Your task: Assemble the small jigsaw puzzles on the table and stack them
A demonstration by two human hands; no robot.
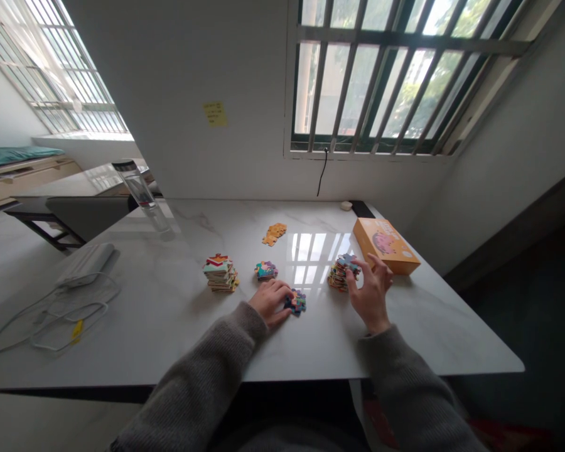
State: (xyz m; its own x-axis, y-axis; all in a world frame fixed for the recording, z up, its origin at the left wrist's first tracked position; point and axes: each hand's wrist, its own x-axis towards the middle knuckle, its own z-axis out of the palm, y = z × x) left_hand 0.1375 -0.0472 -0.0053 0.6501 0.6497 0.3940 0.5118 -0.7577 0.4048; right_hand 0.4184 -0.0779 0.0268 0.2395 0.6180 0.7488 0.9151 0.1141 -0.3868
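Near the table's front, my left hand [270,304] rests with its fingers curled at the edge of a small dark, multicoloured pile of puzzle pieces [298,303]. My right hand [371,292] is at a taller stack of puzzle pieces [338,278], thumb and forefinger closed on a bluish puzzle piece [346,260] at its top; its other fingers are raised. Just beyond my left hand lies a low pile of puzzle pieces [266,270] in teal and purple. A tall stack of puzzle pieces [221,274] stands to the left. Farther back are orange puzzle pieces [274,233].
An orange box [386,245] with a pink picture sits behind my right hand. At the left are a white device [85,263] with a looped cable [106,306] and a clear bottle [139,188]. A black flat object [361,209] lies by the wall.
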